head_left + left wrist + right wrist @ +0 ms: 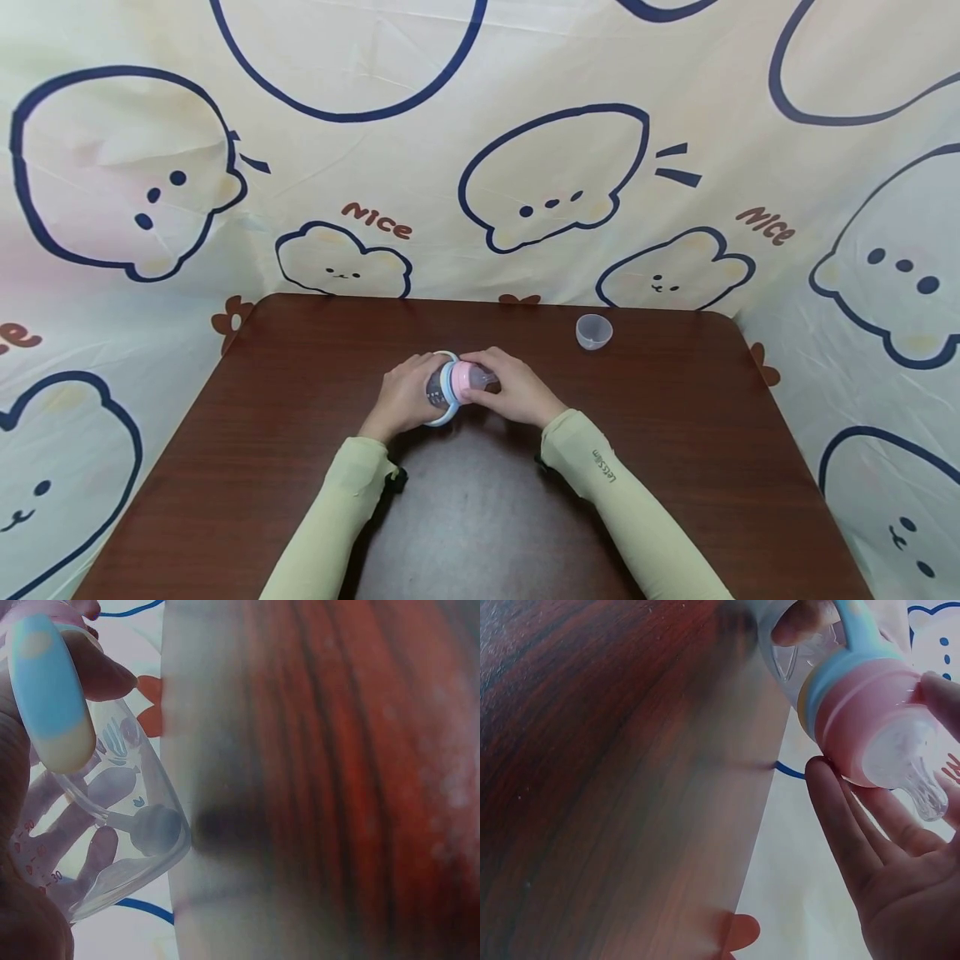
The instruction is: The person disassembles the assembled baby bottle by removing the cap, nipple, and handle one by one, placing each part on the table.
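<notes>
Gripping the baby bottle [448,388] sideways above the table [300,433], your left hand [405,398] holds its body while your right hand [513,392] clasps the pink collar [862,720]; twist unevenly and it could slip.

The person is wearing long, close-fitting sleeves in a pale yellow-green on both arms, each running down to the wrist. The right sleeve [622,500] is carrying small dark lettering printed lengthwise near the cuff. The left sleeve [330,525] is showing no print. A black strap or buckle is sitting at each wrist, just behind the bare left hand [405,398] and right hand [517,392].
</notes>
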A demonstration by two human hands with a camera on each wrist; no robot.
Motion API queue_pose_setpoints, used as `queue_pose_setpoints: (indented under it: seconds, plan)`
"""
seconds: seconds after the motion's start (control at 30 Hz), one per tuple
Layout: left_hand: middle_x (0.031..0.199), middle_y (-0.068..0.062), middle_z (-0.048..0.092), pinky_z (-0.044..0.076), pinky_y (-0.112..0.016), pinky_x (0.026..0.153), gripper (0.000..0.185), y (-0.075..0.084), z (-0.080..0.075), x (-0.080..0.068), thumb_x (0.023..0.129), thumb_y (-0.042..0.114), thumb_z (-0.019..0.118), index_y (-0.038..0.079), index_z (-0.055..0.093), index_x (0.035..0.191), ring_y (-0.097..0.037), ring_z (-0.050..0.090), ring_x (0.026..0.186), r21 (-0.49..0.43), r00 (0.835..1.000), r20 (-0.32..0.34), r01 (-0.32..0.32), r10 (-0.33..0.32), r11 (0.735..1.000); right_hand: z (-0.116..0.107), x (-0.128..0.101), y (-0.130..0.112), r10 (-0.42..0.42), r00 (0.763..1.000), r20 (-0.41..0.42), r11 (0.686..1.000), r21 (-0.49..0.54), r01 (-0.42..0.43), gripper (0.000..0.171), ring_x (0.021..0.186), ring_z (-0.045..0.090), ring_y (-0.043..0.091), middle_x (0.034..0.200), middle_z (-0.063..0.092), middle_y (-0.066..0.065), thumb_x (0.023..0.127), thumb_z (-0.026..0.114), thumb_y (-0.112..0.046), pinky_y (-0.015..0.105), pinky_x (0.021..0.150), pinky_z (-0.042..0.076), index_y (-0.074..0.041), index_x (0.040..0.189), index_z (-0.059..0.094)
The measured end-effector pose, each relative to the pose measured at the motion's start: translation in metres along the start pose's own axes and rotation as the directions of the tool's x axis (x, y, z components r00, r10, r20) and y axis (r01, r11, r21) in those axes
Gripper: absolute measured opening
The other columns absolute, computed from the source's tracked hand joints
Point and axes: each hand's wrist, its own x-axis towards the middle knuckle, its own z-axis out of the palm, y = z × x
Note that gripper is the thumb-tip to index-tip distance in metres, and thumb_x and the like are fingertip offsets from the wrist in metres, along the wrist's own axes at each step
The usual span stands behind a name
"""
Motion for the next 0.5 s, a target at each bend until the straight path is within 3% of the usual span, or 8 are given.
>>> queue_pose_setpoints:
  seconds: [0.3,0.5]
  plan:
    - [0.118,-0.006,0.071,0.056,-0.053,0.082,0.073,0.0012,-0.0011,-0.0002,0.066,0.035,0.094,0.017,0.065,0.131,-0.025,0.062,0.103,-0.003,1.0,0.014,0.009,-0.009,1.0,-0.0023,-0.0007,0.0008,-0.063,0.998,0.0,0.998,0.005,0.063,0.065,0.117,0.058,0.014,0.129,0.06,-0.003,0.089,0.083,-0.032,0.037,0.105,0.051,-0.027,0.147,0.056]
    - [0.119,-0.006,0.071,0.056,-0.053,0.082,0.073,0.0013,-0.0014,-0.0001,0.067,0.036,0.093,0.017,0.065,0.131,-0.026,0.062,0.103,-0.003,1.0,0.012,0.003,-0.003,1.0,-0.002,-0.0008,0.0007,-0.035,0.999,-0.013,0.999,0.005,0.035,0.064,0.116,0.059,0.015,0.13,0.061,-0.002,0.091,0.079,-0.04,0.039,0.103,0.051,-0.026,0.148,0.055]
